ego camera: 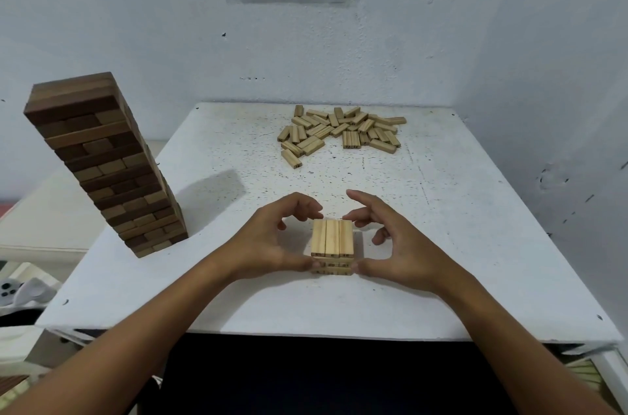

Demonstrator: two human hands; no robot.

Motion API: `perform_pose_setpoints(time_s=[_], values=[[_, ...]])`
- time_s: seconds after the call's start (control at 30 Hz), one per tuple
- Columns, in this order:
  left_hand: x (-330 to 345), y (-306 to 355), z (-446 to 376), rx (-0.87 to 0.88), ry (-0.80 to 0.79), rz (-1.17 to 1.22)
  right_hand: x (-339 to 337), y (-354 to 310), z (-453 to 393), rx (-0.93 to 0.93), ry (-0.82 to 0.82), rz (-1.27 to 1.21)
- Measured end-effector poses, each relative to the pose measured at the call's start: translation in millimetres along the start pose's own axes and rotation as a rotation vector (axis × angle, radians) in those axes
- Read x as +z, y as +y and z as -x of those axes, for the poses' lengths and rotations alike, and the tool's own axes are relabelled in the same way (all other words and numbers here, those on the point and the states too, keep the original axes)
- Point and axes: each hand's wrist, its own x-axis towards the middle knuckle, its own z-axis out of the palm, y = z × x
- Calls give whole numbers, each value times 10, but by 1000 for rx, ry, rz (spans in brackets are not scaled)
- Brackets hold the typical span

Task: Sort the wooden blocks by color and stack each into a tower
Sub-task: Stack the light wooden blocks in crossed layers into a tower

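Light tower (332, 246), three layers so far, sits on the white surface (441, 278) between both hands: left hand (272, 241) and right hand (394, 241) have thumbs pressed against its lower layers from either side, other fingers (306, 210) curled loose above the top layer, gripping nothing. Blocks look light, rigid, smooth, so they'd likely slide if nudged; best pinched by the long sides. No containers; loose light blocks (339, 132) lie well beyond the fingers, dark tower (105, 163) far left of them.
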Motion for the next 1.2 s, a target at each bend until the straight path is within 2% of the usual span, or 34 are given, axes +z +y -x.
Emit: perform_pose_setpoints(time_s=[1.2], values=[[96, -5, -21, 26, 64, 33, 75, 45, -17, -52, 129, -39]])
